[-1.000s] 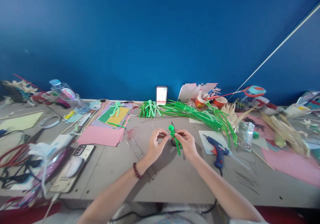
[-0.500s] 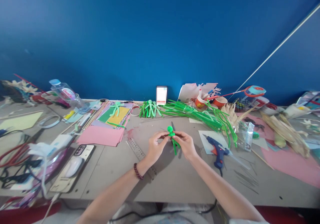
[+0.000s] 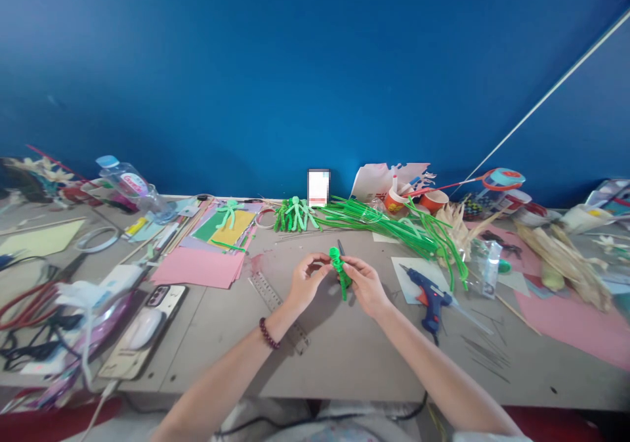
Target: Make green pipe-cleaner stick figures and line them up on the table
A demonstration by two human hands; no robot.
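Left of the glue gun [image 3: 431, 299], a green pipe-cleaner figure [image 3: 339, 270] is pinched between the left hand [image 3: 308, 283] and right hand [image 3: 365, 284], though fingertip contact is blurred. Likely light, soft and bendable, it is best gripped around its middle.

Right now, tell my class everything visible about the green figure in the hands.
The green figure is bright and fuzzy, apparently pipe cleaner, with a rounded head, a wrapped upper body and strands below, partly hidden. It's pinched over the table, head end farthest away, by the left hand and right hand.
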